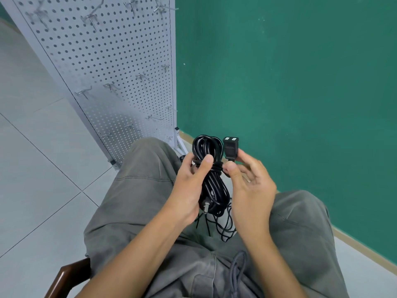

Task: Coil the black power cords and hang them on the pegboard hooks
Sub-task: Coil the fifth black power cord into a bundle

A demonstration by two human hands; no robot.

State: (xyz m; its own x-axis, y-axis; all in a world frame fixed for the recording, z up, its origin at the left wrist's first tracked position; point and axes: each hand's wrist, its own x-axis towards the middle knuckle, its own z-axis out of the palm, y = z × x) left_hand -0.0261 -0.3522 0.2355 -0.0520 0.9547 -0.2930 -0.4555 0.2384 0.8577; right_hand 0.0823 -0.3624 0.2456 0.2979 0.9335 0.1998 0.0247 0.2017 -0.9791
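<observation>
**Wrap could slip loose**

We see the pegboard (111, 67) with bare hooks (82, 93). Our left hand (189, 190) grips the coil (211, 175) over our lap; our right hand (247, 181) pinches the connector (230, 147). Letting go early could unravel it.

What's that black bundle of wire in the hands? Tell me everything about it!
It is a black power cord, smooth and rubbery-looking, gathered into a long bundle of loops with turns of its own wire wrapped around the middle. A metal-pronged plug shows at the bottom; a blocky connector sticks up at the top right. The left hand grips the bundle, and the right hand pinches the wire below the connector.
</observation>
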